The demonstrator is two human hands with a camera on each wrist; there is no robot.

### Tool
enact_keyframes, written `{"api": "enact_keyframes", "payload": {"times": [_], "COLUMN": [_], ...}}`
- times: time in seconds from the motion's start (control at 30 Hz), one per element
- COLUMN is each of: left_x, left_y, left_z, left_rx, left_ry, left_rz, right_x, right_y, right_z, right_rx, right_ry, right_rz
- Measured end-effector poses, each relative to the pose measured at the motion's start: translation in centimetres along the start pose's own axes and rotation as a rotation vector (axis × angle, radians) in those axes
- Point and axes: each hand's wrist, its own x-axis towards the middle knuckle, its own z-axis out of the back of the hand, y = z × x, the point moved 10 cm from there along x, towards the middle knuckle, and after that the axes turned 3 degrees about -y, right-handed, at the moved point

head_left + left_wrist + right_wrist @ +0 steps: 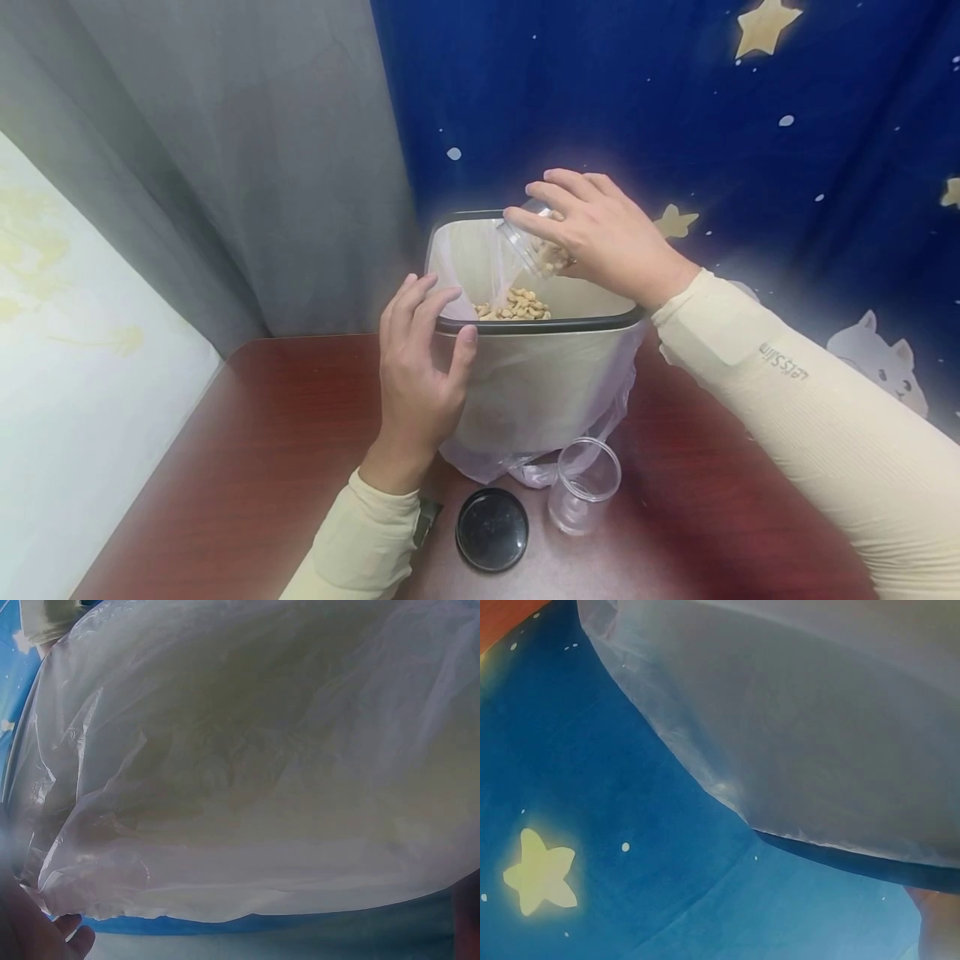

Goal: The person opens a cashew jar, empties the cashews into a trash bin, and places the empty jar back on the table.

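My right hand (pixel 600 237) grips a clear plastic jar (pixel 522 248), tipped mouth-down to the left over the open bin (pixel 525 379). Tan, curved nuts that look like cashews (pixel 551 257) lie inside the jar, and a heap of the same nuts (pixel 521 306) shows in the bin. At the bin's left front corner my left hand (pixel 420 354) stands upright with loosely bent fingers, its fingertips by the dark rim (pixel 540 325). A thin translucent bag (pixel 225 847) covers the bin's side in the left wrist view. The right wrist view catches only a sliver of the right hand (pixel 939 926).
In front of the bin on the red-brown table (pixel 285 467) are a second clear jar (pixel 585 492), uncapped, and a round black lid (pixel 492 530). Loose bag folds (pixel 536 473) spread around the bin's foot. Behind hang a grey curtain (pixel 285 167) and a blue starry one (pixel 600 92).
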Motion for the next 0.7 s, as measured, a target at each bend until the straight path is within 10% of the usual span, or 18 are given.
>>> {"api": "enact_keyframes", "payload": {"times": [0.7], "left_x": [0.00], "left_y": [0.01], "left_z": [-0.05], "left_rx": [-0.002], "left_ry": [0.002], "left_rz": [0.004], "right_x": [-0.04], "right_y": [-0.12], "right_z": [-0.03], "right_rx": [-0.002], "right_ry": [0.008], "right_rz": [-0.006]}}
